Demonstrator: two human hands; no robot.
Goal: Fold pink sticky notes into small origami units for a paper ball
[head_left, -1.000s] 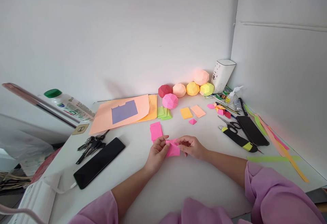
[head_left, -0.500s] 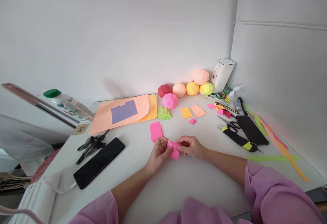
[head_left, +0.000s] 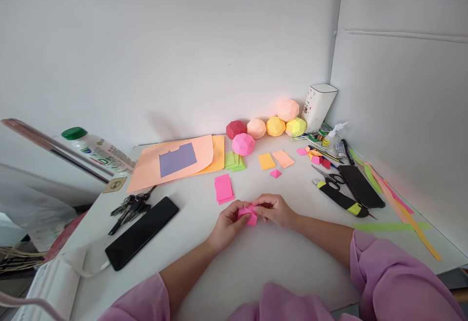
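Observation:
Between my two hands is a small folded piece of pink paper [head_left: 251,218], held just above the white table. My left hand [head_left: 228,223] pinches its left side, thumb on the front. At its upper right, the thumb and fingertips of my right hand [head_left: 274,210] grip the edge. A stack of pink paper slips [head_left: 224,188] lies just beyond my left hand. Farther back, a small folded pink paper piece [head_left: 275,173] sits near an orange paper stack [head_left: 266,161] and peach paper slips [head_left: 283,158].
Several faceted paper balls [head_left: 243,144] stand along the wall. Scissors [head_left: 332,178], a box cutter [head_left: 340,199] and a black phone [head_left: 361,186] lie at right, paper strips [head_left: 393,227] beyond. On the left are keys [head_left: 131,209], a black power bank [head_left: 142,233] and large paper sheets [head_left: 146,170].
The pink paper has turned slightly in my hands, and its top edge is folded lower. My left fingers have shifted down and straightened along it; the right hand has barely moved.

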